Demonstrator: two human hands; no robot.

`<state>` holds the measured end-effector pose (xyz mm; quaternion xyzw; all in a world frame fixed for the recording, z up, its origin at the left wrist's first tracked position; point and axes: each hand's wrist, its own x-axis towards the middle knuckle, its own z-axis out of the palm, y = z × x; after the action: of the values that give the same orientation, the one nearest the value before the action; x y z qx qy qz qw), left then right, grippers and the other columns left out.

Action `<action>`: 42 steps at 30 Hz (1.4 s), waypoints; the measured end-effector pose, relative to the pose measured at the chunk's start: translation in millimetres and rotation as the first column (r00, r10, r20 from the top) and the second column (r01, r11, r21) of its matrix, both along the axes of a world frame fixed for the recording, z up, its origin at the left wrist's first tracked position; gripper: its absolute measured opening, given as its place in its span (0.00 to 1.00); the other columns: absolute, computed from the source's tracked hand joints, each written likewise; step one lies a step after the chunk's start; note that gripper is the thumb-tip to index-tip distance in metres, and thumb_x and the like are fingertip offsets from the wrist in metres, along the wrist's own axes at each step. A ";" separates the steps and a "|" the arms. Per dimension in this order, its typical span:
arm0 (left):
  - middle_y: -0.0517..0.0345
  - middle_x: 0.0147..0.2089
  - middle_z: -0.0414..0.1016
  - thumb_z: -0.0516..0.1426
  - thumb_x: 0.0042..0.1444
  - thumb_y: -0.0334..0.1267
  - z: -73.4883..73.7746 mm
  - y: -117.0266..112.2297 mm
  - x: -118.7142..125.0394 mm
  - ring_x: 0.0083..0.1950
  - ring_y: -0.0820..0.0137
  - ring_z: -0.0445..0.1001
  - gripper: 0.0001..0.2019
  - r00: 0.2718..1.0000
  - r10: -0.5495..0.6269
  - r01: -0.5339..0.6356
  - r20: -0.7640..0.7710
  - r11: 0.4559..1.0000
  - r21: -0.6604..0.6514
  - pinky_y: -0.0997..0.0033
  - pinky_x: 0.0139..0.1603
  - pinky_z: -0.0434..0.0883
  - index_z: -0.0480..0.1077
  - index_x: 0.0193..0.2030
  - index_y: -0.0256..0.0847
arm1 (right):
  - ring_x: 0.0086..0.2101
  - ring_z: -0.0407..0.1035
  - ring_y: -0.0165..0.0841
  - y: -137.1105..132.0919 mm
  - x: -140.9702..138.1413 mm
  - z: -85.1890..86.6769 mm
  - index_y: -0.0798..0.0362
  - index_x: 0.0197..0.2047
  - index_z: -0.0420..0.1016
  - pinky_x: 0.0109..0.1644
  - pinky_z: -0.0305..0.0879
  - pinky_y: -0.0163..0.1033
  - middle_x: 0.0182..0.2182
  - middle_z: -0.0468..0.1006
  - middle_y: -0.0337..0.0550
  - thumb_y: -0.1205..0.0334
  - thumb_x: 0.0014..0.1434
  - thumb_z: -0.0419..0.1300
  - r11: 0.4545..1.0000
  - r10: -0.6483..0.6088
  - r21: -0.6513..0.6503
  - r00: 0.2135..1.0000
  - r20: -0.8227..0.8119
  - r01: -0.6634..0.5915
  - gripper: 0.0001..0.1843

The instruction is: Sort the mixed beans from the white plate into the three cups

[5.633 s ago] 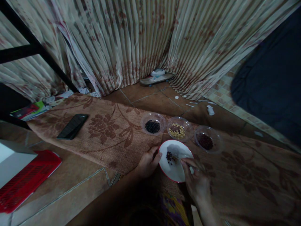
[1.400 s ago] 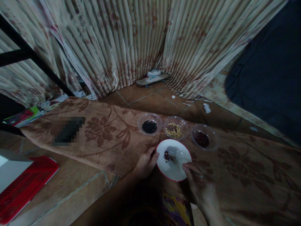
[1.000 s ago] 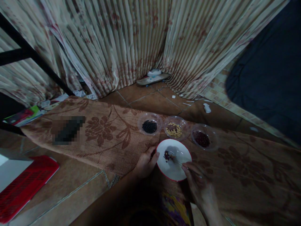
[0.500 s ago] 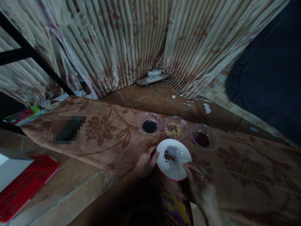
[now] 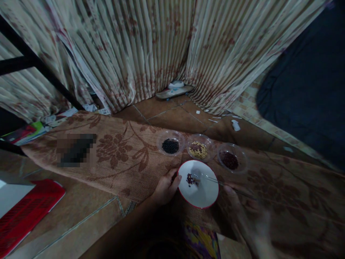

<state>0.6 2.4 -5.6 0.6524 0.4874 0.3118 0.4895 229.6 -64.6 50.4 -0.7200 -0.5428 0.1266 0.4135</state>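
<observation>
A white red-rimmed plate (image 5: 202, 194) lies on a brown flowered mat (image 5: 121, 158) and holds a small pile of dark beans (image 5: 191, 179). My left hand (image 5: 165, 187) has its fingers closed on the plate's left rim. My right hand (image 5: 244, 212), blurred by motion, is right of the plate and pinches a thin stick (image 5: 215, 181) whose tip reaches the pile. Behind the plate stand three clear bowls: black beans (image 5: 170, 145), pale yellow beans (image 5: 199, 150) and dark red beans (image 5: 229, 160).
A blurred-out dark flat object (image 5: 77, 149) lies on the mat's left part. A red flat item (image 5: 29, 207) rests on the tiled floor at left. Striped curtains (image 5: 151, 46) hang behind, a black metal frame (image 5: 40, 61) at left, dark cloth (image 5: 304, 97) at right.
My right hand has slid right and down, away from the plate's rim, and is now blurred. The stick's tip stays at the beans. My left hand and the bowls have not moved.
</observation>
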 end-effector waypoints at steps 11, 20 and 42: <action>0.53 0.45 0.77 0.48 0.63 0.43 -2.6 -0.6 -0.2 0.44 0.66 0.74 0.17 1.000 0.017 -0.017 0.013 1.000 -0.014 0.70 0.45 0.69 0.65 0.55 0.40 | 0.34 0.74 0.36 -6.6 -25.5 -22.6 0.51 0.33 0.78 0.39 0.69 0.38 0.33 0.80 0.45 0.47 0.55 0.58 0.996 0.084 -0.038 0.996 0.013 -0.084 0.16; 0.54 0.44 0.77 0.48 0.62 0.43 -0.8 -0.5 -0.5 0.42 0.66 0.75 0.17 1.000 0.020 -0.020 0.004 1.000 -0.003 0.70 0.44 0.70 0.66 0.55 0.40 | 0.28 0.73 0.37 -5.7 -29.7 -23.2 0.55 0.30 0.77 0.32 0.69 0.37 0.26 0.79 0.44 0.47 0.42 0.68 0.951 -0.305 -0.076 0.875 -0.376 0.299 0.20; 0.55 0.44 0.78 0.49 0.61 0.43 2.0 -0.6 -0.2 0.42 0.66 0.75 0.17 0.999 0.032 -0.031 0.015 0.999 -0.032 0.71 0.44 0.70 0.66 0.54 0.40 | 0.28 0.76 0.37 -18.8 -16.9 -32.2 0.55 0.38 0.77 0.32 0.73 0.41 0.30 0.81 0.48 0.54 0.42 0.70 0.981 -0.182 -0.172 0.688 -0.703 0.084 0.20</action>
<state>0.4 1.8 -3.6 0.6342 0.4987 0.3168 0.4987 212.6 -83.4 18.2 -0.6762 -0.2764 0.3999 0.5536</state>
